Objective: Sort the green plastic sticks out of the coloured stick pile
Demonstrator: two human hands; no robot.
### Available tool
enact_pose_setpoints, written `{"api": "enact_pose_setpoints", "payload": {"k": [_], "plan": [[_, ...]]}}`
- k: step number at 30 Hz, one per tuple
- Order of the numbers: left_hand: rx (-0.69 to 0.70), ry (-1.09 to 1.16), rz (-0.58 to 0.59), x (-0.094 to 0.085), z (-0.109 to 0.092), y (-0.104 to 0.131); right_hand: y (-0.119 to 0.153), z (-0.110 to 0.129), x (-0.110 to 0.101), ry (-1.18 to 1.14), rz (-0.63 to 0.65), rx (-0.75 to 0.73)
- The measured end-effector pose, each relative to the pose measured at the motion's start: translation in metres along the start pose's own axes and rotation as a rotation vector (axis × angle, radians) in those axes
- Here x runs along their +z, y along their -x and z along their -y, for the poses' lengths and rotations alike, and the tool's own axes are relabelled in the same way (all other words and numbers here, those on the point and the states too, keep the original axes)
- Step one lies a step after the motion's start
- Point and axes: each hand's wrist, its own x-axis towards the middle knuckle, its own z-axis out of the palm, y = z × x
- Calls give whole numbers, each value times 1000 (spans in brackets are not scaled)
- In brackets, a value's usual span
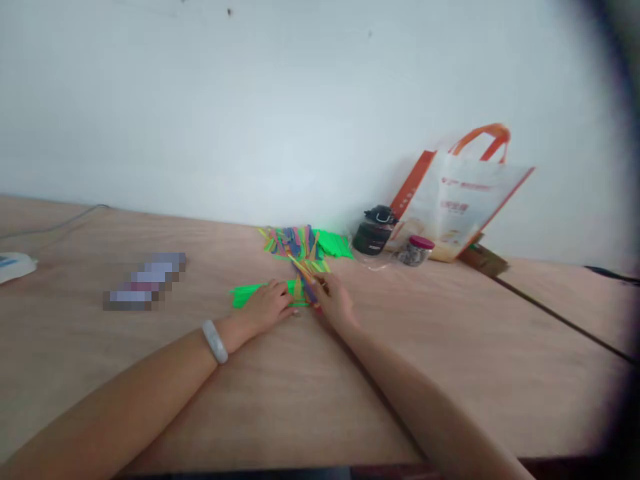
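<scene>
Bright green strips lie flat on the wooden table, partly covered by my left hand, which rests on them with its fingers bent and close together. Beside it, my right hand is closed on some multicoloured strips at the right end of the green ones. Its fingertips are partly hidden. Behind both hands is a pile of mixed coloured strips, with a bright green bundle at its right. A pale bracelet circles my left wrist.
A black-lidded bottle, a jar with a red lid and a white and orange bag stand near the wall at right. A blurred-out flat object lies at left, near a cable and a white item.
</scene>
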Motion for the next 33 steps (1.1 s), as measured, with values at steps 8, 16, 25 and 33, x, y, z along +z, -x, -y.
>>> {"api": "enact_pose_setpoints", "payload": {"k": [8,16,25,33], "plan": [[-104,19,-38,-1,-10,-1,4,2,2,-137,-8,-13],[-115,147,-169,-2,-6,6,10,9,10,-485,164,175],[-94,188,-215,-5,-7,7,14,19,14,-688,233,254],[-134,152,-185,-8,-6,6,15,22,14,-744,283,271]]}}
